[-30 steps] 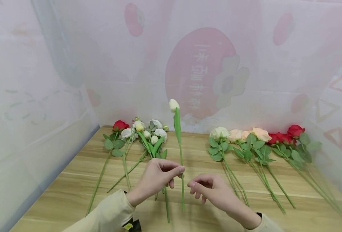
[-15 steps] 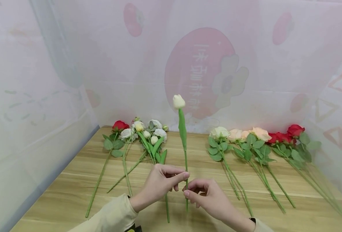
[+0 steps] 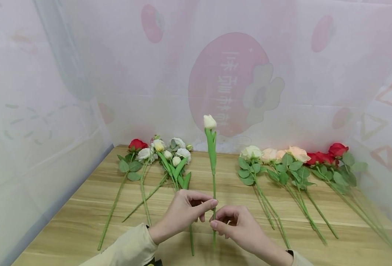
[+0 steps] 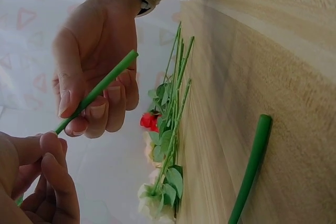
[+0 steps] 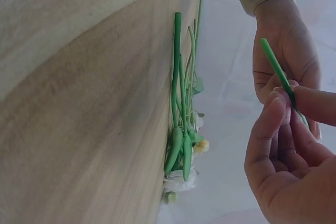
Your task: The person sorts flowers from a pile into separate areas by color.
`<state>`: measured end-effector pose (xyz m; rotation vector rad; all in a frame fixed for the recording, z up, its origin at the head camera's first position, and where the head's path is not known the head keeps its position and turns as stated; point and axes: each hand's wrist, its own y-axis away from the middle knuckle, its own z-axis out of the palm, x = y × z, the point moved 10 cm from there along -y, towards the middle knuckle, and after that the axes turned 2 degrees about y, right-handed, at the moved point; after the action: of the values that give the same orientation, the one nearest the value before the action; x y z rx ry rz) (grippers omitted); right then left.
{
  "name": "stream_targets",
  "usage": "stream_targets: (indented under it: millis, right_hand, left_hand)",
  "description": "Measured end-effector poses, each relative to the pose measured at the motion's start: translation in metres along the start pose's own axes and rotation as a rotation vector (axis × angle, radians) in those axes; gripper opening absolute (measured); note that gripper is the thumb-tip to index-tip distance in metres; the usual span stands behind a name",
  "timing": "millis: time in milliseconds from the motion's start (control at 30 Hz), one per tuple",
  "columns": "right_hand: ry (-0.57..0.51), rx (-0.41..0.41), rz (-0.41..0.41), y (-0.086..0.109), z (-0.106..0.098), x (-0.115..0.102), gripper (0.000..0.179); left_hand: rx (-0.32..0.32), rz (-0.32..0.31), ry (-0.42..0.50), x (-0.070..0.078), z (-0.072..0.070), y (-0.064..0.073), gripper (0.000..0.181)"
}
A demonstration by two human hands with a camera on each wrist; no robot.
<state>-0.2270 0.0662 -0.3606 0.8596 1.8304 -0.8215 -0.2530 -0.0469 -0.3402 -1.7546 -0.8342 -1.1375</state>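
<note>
The wooden table [image 3: 83, 218] spreads wide in front of the person, with loose flowers lying in a left group and a right one, blooms toward the pale backdrop [image 3: 133, 74]. Over the gap between them are the two hands: the left hand [image 3: 184, 210] and, just below it, the right hand [image 3: 237, 225]. Both pinch the same white tulip [image 3: 212, 151] between thumb and fingers, so neither is nearer; the left simply grips higher. The flower stands between them, its long axis close to upright, bloom up. From the wrist views, I'd say its top leans away from the person; the cut end [image 5: 264, 43] points down and back toward them.
</note>
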Motion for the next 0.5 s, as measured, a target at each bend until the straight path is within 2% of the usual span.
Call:
stream_targets:
  millis: [167,300,367,500]
  right_hand:
    - [-0.014,0.022,0.011,-0.001,-0.002,0.004,0.015]
    - [0.019,0.073,0.015,-0.004,-0.011,0.010,0.014]
    - [0.065,0.104,0.026,-0.006,-0.019,0.016,0.013]
    - [0.194,0.182,0.102,-0.013,-0.040,0.032,0.011]
  left_hand:
    - [-0.004,-0.029,-0.055,-0.005,0.000,-0.001,0.017]
    - [-0.029,-0.063,-0.159,-0.013,-0.001,-0.003,0.022]
    - [-0.044,-0.064,-0.274,-0.017,-0.006,-0.006,0.021]
    - [-0.028,-0.026,-0.639,-0.022,-0.024,-0.014,0.012]
